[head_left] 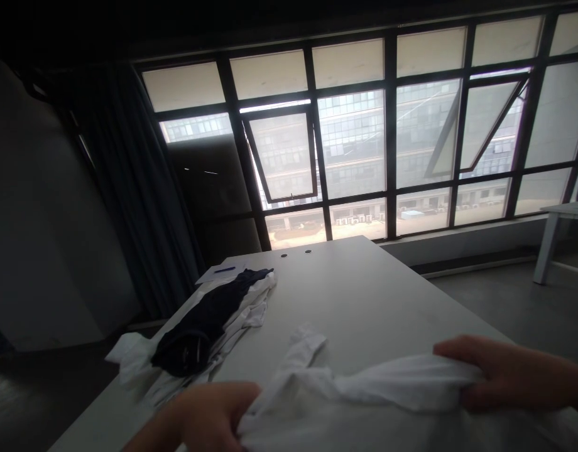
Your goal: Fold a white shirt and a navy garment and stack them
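We've got a white cloth (364, 392) bunched tight in both fists, left hand (199, 417) and right hand (510, 376) pulling apart so it stretches over the white table (355, 295). A dark garment (195, 329) sits well left on a white shirt (251, 314), out of the way.

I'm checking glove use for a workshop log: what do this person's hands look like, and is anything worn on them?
The left hand and right hand are both bare, with no gloves, and no rings show on the visible fingers. Any sleeves are out of view.
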`<move>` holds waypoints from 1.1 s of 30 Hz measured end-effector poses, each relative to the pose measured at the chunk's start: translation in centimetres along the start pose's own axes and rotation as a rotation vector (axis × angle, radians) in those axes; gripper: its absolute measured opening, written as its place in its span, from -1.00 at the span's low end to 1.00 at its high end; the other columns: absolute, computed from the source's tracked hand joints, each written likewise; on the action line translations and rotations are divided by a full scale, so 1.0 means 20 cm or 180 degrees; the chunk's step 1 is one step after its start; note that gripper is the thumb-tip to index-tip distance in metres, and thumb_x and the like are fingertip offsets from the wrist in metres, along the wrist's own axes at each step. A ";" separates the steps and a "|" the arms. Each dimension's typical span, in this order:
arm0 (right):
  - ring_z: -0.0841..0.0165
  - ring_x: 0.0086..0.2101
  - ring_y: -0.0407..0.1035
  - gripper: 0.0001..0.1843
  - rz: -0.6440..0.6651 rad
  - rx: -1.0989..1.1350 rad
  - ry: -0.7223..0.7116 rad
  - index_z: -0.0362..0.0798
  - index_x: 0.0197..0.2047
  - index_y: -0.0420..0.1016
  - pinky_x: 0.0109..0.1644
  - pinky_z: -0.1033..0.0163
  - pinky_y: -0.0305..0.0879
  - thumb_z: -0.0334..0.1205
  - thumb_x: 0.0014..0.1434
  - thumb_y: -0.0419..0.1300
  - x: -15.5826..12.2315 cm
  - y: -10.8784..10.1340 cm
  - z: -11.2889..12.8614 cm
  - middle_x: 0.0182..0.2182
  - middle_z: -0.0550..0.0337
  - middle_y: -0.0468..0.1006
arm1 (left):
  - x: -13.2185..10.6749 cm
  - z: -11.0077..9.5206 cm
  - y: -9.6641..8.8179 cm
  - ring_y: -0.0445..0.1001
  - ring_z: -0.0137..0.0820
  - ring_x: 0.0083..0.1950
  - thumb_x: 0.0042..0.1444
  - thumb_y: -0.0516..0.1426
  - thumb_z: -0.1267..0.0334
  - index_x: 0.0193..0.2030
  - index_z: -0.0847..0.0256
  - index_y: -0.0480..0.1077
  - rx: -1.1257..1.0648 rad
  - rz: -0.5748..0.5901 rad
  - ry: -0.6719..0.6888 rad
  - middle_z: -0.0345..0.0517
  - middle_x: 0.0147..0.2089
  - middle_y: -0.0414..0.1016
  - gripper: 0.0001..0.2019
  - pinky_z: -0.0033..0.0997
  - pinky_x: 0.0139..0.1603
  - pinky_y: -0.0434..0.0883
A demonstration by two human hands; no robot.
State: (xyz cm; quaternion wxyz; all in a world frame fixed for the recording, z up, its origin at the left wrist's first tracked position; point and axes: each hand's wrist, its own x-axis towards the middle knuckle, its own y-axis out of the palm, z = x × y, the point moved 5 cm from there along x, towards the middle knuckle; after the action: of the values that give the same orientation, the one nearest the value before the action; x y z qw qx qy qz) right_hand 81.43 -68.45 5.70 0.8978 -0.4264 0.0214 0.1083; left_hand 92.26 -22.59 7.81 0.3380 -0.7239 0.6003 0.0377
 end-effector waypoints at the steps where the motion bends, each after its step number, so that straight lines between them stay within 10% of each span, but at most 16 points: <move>1: -0.07 0.16 0.36 -0.34 -0.0017 0.0031 -0.0025 0.22 0.23 0.49 0.24 -0.05 0.29 0.13 0.06 0.34 0.03 -0.08 0.05 0.17 0.12 0.51 | -0.01 -0.04 -0.08 0.54 -0.30 -0.24 -0.17 0.40 -0.01 -0.12 0.19 0.53 -0.0317 0.0152 -0.0016 -0.27 -0.20 0.60 -0.52 -0.44 -0.23 0.49; 4: -0.04 0.13 0.38 -0.38 0.0000 0.0097 -0.0245 0.10 0.22 0.50 0.20 0.03 0.31 0.20 0.16 0.23 0.22 -0.24 0.19 0.15 0.08 0.53 | 0.01 -0.10 -0.39 0.53 -0.19 0.03 -0.12 0.39 0.04 0.06 0.09 0.46 -0.0438 -0.0103 -0.0147 -0.23 -0.02 0.59 -0.44 -0.33 0.01 0.48; 7: 0.06 -0.03 0.48 -0.42 0.0122 -0.0109 -0.0331 0.06 0.12 0.54 0.03 0.15 0.39 0.25 0.23 0.14 0.50 -0.32 0.24 0.00 0.07 0.62 | 0.10 -0.05 -0.73 0.54 -0.14 0.03 -0.04 0.34 -0.01 0.11 0.06 0.44 0.0786 -0.1102 -0.0716 -0.13 0.01 0.58 -0.45 -0.30 -0.03 0.48; 11: 0.12 -0.09 0.49 -0.47 -0.0975 -0.1055 0.0066 -0.05 0.16 0.49 -0.02 0.14 0.34 0.10 0.27 0.15 0.84 -0.34 0.16 -0.03 -0.08 0.60 | 0.22 -0.03 -0.97 0.49 -0.04 0.08 0.09 0.26 0.12 0.13 0.17 0.42 0.2493 -0.2643 -0.1160 0.11 0.12 0.50 -0.54 -0.20 0.06 0.37; 15: 0.13 -0.04 0.45 -0.63 -0.1101 -0.1267 -0.0081 -0.03 0.00 0.55 0.05 0.11 0.27 0.01 0.25 0.19 0.98 -0.03 0.08 -0.02 -0.07 0.56 | 0.40 0.02 -0.80 0.51 -0.15 0.00 0.28 0.08 0.07 0.02 0.15 0.46 0.2590 -0.2732 -0.0916 0.05 0.04 0.52 -0.70 -0.26 0.01 0.35; 19: 0.16 -0.15 0.45 -0.58 -0.0617 -0.1331 -0.0340 0.02 -0.11 0.56 -0.08 0.16 0.30 0.10 0.04 0.36 0.97 0.38 -0.04 -0.13 0.06 0.57 | 0.55 0.18 -0.37 0.49 -0.10 0.00 -0.01 0.27 -0.24 -0.02 0.06 0.48 0.2272 -0.2043 -0.0425 -0.01 0.04 0.50 -0.47 -0.25 -0.01 0.39; 24: 0.17 -0.09 0.39 -0.79 -0.1121 -0.1633 -0.0475 -0.02 -0.13 0.54 -0.02 0.13 0.23 -0.22 0.31 0.08 0.94 0.54 -0.18 -0.12 0.00 0.54 | 0.65 0.45 0.05 0.08 0.17 0.43 -0.16 0.36 -0.21 0.27 0.00 0.33 0.1988 -0.1676 -0.0060 0.07 0.44 0.16 -0.17 0.16 0.39 0.07; 28: 0.18 -0.09 0.39 -0.72 -0.1480 -0.1557 -0.0135 -0.05 -0.18 0.54 0.03 0.11 0.21 -0.35 0.31 -0.02 0.97 0.55 -0.18 -0.16 -0.01 0.55 | 0.67 0.52 0.00 0.31 -0.07 0.32 0.29 0.09 0.05 0.06 0.07 0.45 0.1748 -0.2172 -0.0087 0.05 0.22 0.45 -0.71 -0.08 0.32 0.19; 33: 0.12 0.09 0.30 -0.51 -0.1468 -0.1009 -0.0647 0.01 0.13 0.44 0.22 0.05 0.13 -0.29 0.10 0.22 0.98 0.71 0.03 0.09 0.01 0.47 | 0.69 0.51 -0.24 0.46 -0.26 -0.28 0.38 -0.14 -0.17 -0.29 0.16 0.39 0.0750 -0.3013 0.0009 -0.10 -0.33 0.50 -0.49 -0.37 -0.24 0.32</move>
State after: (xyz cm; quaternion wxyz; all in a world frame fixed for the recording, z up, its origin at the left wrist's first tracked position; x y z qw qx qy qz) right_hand 97.53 -55.87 -7.37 0.8184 -0.5419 -0.1832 -0.0544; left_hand 103.91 -28.48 -4.29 0.3968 -0.8742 0.2058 -0.1895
